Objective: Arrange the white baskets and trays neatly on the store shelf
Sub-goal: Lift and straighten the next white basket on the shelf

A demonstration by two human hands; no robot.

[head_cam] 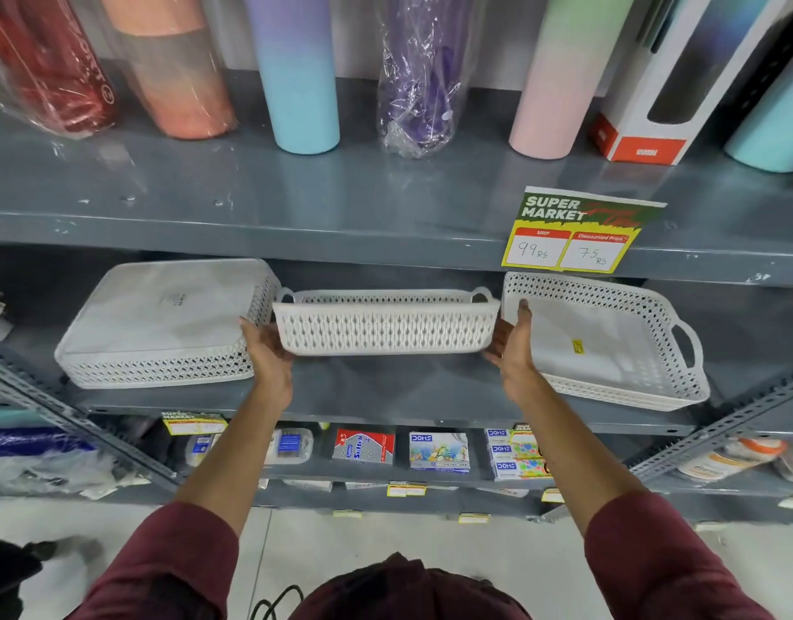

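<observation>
Basket held over the middle shelf

White basket point(385, 326) is gripped at both short ends: left hand point(264, 346) and right hand point(513, 342) are clamped on its sides. It is flanked by an upturned tray point(162, 324) and a handled tray point(609, 342) on the grey shelf point(385, 396).

Colourful tumblers point(302, 78) on the top shelf, a price tag point(578, 230), stationery packs point(438, 451) below.

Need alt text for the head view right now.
Both hands, left hand and right hand, hold a long white lattice basket by its ends over the grey shelf, between an upturned basket and a handled tray.
</observation>
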